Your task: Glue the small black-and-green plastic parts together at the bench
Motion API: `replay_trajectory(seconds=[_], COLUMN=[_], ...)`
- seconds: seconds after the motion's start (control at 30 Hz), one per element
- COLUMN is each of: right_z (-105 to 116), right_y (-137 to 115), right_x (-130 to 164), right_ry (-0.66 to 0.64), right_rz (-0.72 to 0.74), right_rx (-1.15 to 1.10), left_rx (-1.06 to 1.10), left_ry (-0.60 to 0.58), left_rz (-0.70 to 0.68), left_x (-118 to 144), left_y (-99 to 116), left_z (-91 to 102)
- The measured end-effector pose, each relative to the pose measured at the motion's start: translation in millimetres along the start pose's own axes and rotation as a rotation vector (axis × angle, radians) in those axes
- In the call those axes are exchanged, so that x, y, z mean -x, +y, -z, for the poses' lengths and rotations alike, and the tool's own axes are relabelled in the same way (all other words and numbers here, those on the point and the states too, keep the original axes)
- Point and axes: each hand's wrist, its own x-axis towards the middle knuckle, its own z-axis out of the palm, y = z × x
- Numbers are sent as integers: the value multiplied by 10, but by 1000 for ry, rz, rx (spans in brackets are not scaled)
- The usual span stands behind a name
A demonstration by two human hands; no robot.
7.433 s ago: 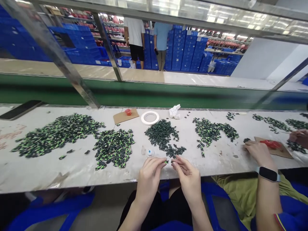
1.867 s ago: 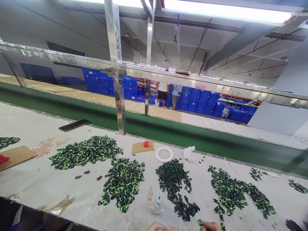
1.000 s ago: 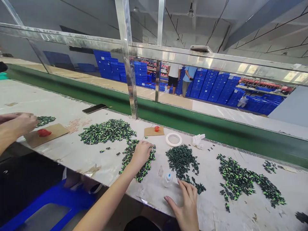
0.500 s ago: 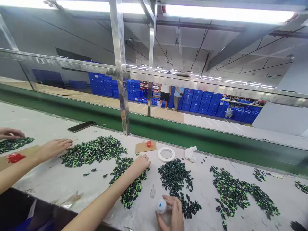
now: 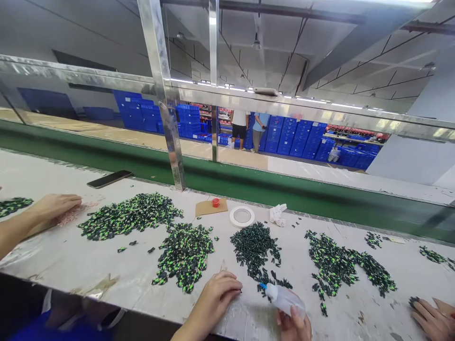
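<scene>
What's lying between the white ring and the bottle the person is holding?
A heap of little dark green pieces lies between the white ring and the bottle in the right hand. The head view shows it.

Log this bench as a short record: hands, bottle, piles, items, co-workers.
Left hand: pinching a small dark piece, mostly hidden
Right hand: holding the bottle
Bottle: translucent, tilted, blue tip pointing left
Middle pile: dark pieces
Green-flecked piles: both sides of it
Items: tape roll, white tissue, phone
Co-workers: hands at far left and right
</scene>
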Motion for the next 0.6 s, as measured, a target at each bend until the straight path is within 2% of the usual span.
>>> replay_trajectory(seconds=[0.07, 0.17, 0.3, 0.47, 0.6], right_z=[-27, -136, -261, -290, -289], right_y=[-70, -167, -236, -236, -219], right_x=[23, 79, 112, 141, 165], right_ry=[65, 137, 110, 147, 65], right_rz=[-36, -75, -100, -19, 66], right_rx=[-55, -72, -35, 248, 498], left_rx=[8, 30, 64, 80, 156], left_ry=[26, 49, 33, 52, 51], left_rz=[11, 7, 42, 201, 281], left_x=[100, 159, 143, 137, 146], left_y=[-16, -15, 47, 114, 118], left_z=[-67, -60, 20, 56, 50])
